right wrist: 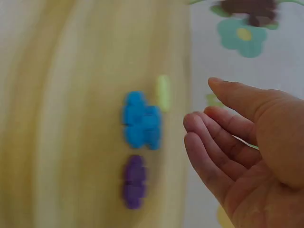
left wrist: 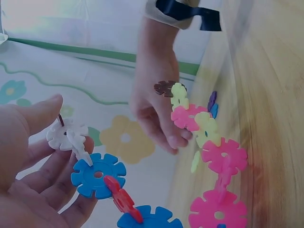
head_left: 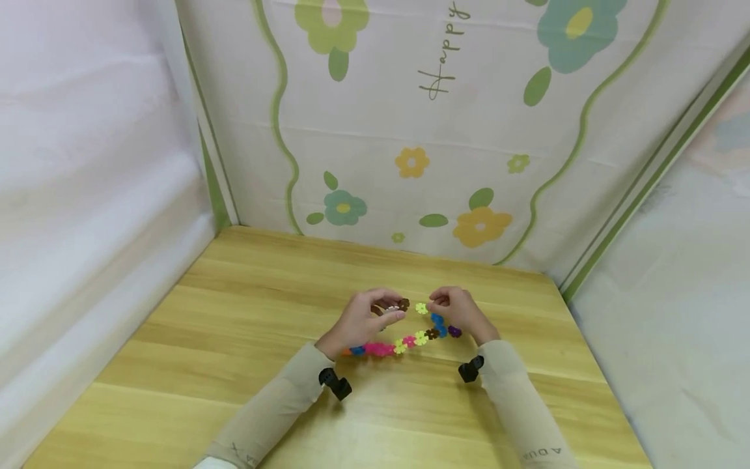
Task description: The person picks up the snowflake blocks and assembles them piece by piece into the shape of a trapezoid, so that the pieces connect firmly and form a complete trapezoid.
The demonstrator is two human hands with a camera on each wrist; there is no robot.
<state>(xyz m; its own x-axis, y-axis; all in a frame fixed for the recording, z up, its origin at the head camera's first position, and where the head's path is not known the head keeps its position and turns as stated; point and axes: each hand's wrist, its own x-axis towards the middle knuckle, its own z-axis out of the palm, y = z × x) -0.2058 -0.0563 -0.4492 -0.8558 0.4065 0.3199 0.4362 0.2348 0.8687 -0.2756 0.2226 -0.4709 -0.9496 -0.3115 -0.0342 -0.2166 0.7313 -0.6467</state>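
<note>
A chain of interlocking flower-shaped plastic discs (left wrist: 97,175) hangs from my left hand (head_left: 359,319). Its thumb and fingers pinch the brown disc (head_left: 403,304) at one end, beside two white discs (left wrist: 66,134). From there the chain runs through blue, red and pink discs to yellow ones and another brown disc (head_left: 431,333). My right hand (head_left: 459,309), its fingers loosely bent and holding nothing, hovers over the table's far part. Close to its fingertips lies a loose yellow disc (head_left: 421,308). Loose blue discs (right wrist: 135,118) lie beneath this hand.
A loose purple disc (head_left: 454,331) lies to the right of the blue ones on the wood-grain table (head_left: 234,312). White fabric walls enclose the table; the back one (head_left: 363,130) carries printed flowers. Each wrist wears a black camera mount (head_left: 335,384).
</note>
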